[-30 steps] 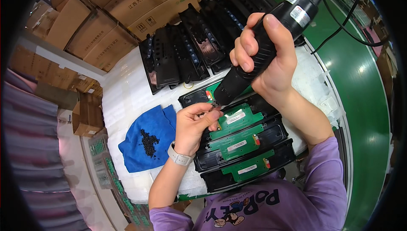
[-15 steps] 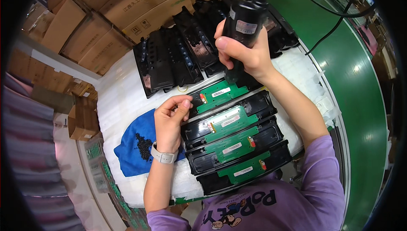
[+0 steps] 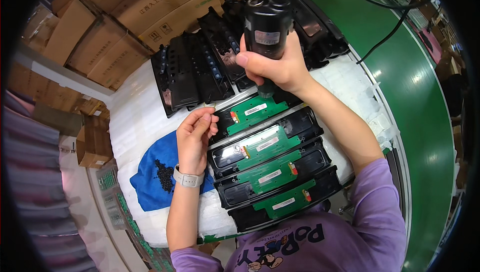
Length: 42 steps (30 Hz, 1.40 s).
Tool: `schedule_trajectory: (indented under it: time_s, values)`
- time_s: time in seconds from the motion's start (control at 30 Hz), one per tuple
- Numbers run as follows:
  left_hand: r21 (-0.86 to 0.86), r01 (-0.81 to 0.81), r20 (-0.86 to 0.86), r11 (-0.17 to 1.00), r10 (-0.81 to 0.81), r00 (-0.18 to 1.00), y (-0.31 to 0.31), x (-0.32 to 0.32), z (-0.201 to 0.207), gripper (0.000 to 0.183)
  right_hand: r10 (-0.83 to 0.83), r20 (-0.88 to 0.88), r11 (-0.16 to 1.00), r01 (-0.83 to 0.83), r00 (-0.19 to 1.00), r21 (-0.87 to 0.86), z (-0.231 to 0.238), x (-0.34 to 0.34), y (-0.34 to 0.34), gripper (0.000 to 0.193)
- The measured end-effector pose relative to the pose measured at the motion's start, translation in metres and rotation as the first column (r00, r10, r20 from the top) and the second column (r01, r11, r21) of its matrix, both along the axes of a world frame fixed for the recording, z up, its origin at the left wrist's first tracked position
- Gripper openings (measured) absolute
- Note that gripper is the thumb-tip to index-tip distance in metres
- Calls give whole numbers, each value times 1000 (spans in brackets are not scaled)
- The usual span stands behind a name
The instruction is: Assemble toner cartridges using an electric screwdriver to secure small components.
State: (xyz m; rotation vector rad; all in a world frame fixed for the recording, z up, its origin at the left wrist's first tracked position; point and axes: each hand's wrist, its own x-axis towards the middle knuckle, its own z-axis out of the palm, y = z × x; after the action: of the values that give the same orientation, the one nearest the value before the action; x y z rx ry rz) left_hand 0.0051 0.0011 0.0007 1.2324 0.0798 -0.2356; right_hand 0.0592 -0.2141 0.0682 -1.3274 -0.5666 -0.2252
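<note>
My right hand (image 3: 280,69) grips a black power screwdriver (image 3: 266,26), held upright with a cable running from its top. Its lower end is over the far edge of the farthest green circuit board (image 3: 247,117); the hand and board hide the tip's contact. That board sits in a black plastic housing. Beside the left end of this housing is my left hand (image 3: 195,134), thumb and fingertips pinched together. Anything between them is too small to make out. Nearer me, several more black housings with green boards (image 3: 270,176) lie in a row.
A blue cloth (image 3: 147,177) left of my left wrist carries a pile of small black pieces (image 3: 164,174), perhaps screws. More black housings (image 3: 182,74) stand at the back, before stacked cardboard boxes (image 3: 165,2). A green conveyor belt (image 3: 420,137) curves along the right. A black cable (image 3: 382,44) hangs there.
The screwdriver's upper body has swung left with my right hand and stands more upright; its lower end stays near the same board. My left hand stays pinched near the housing's left end.
</note>
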Motion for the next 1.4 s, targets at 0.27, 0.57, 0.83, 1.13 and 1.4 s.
schedule_trajectory:
  time_s: [0.27, 0.57, 0.83, 1.13, 1.4]
  values:
    - [-25, 13, -25, 1000, -13, 1000, 3, -2, -1, 16, -25, 24, 996, 27, 999, -82, 1, -5, 2, 20]
    - [-57, 26, 24, 998, -25, 999, -7, -14, 12, 17, 140, 30, 982, -143, 990, 123, 15, -20, -1, 19]
    - [10, 218, 21, 976, -219, 976, -19, -29, 22, 17, 264, 29, 814, -239, 964, 529, 20, -31, -1, 35]
    - [-40, 227, 51, 973, -225, 973, -19, -29, 9, 21, 216, -85, 850, -145, 973, 506, 19, -37, 2, 34]
    - [-98, 147, -21, 984, -150, 988, -25, -23, 15, 20, 221, -37, 888, -186, 975, 421, 15, -35, -9, 33]
